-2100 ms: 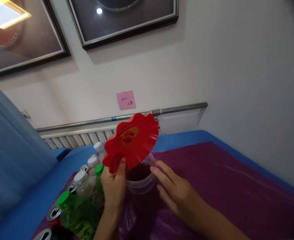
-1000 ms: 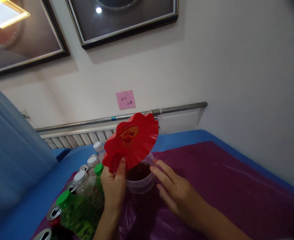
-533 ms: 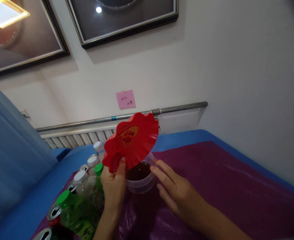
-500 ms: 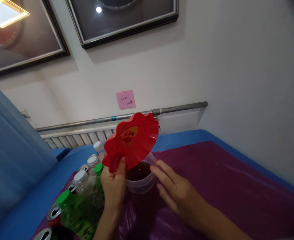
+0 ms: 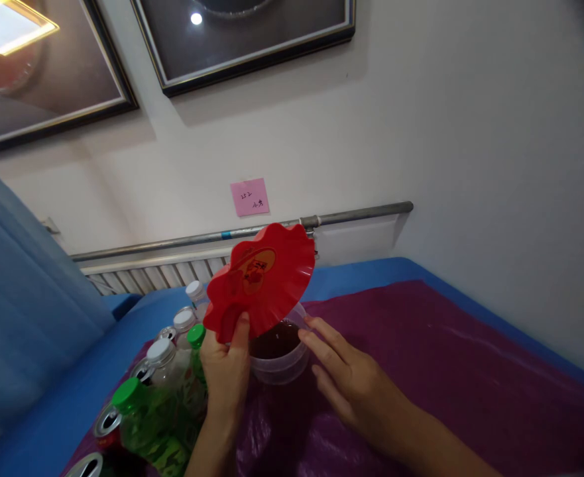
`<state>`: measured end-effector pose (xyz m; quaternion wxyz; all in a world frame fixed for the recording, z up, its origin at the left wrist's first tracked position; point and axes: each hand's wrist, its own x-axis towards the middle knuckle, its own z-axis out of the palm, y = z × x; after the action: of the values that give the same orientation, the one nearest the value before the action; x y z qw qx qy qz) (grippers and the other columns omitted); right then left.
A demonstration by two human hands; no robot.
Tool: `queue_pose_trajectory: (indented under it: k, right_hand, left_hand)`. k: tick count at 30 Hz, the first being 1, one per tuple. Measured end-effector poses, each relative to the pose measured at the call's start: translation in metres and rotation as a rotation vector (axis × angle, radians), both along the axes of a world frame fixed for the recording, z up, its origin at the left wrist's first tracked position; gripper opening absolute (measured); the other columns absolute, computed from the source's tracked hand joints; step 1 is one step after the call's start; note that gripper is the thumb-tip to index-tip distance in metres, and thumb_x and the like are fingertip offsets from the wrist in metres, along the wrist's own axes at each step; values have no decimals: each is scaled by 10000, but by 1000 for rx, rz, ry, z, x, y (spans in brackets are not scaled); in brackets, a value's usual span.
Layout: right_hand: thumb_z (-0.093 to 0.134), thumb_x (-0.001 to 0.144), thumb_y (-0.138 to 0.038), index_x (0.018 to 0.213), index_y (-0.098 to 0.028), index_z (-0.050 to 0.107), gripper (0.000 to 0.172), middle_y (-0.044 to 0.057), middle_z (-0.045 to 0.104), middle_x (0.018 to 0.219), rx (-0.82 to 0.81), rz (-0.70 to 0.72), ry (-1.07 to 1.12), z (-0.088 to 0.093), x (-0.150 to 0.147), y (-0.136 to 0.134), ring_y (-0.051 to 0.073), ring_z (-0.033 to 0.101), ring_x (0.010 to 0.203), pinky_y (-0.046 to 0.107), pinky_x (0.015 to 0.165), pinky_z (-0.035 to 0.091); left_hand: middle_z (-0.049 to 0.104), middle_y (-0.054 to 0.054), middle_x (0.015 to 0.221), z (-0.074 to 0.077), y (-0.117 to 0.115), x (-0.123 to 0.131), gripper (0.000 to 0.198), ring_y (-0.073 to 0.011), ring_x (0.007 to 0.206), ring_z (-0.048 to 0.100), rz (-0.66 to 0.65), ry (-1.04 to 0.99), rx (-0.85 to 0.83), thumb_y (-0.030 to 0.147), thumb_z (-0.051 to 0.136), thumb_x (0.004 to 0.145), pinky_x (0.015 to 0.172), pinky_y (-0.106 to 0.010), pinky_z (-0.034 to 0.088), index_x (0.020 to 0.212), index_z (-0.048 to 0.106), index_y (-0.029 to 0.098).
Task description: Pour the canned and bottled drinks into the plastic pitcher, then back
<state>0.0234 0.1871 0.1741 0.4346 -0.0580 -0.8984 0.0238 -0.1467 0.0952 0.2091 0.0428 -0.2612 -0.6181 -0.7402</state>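
Observation:
A red plastic dish with a scalloped, fluted edge (image 5: 284,278) and a gold printed picture is tilted up in my left hand (image 5: 226,371). My thumb presses on its near face, and the other fingers are hidden behind it. Under the dish stands a clear round plastic bowl (image 5: 279,372) holding dark brown liquid (image 5: 276,339). The dish covers the bowl's far left part. At the bowl's right side is my right hand (image 5: 349,377), fingers stretched out and tips at the rim. Whether they press on it I cannot tell.
Left of the bowl stand several bottles, including a green-capped one (image 5: 145,424) and a white-capped one (image 5: 165,361), and opened cans (image 5: 107,421). Purple plastic sheeting (image 5: 411,358) covers the blue surface (image 5: 376,268). A radiator (image 5: 147,275) and pipe (image 5: 366,215) run along the wall behind.

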Motion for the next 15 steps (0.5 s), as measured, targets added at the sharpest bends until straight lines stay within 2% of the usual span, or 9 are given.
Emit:
queue_pose_trajectory:
  k: [8,15]
  right_hand:
    - [419,858,-2,1447,-166,387,612,189,512,1415,-15,-3,16,-2,-1,0,262,555,1266,398,934,584]
    - [413,868,-1,1384,-120,440,530,214,521,1389,-3,6,10,-1,0,0,258,525,1296,387,952,575]
  left_hand:
    - [732,-76,1003,-1,0,-1,396,-240,931,670,-6,-13,6,437,720,731,896,-402,511,1035,705,184]
    - [728,-89,1037,-2,0,-1,396,-246,945,665,-9,-7,-9,441,712,741,895,-406,512,1032,701,172]
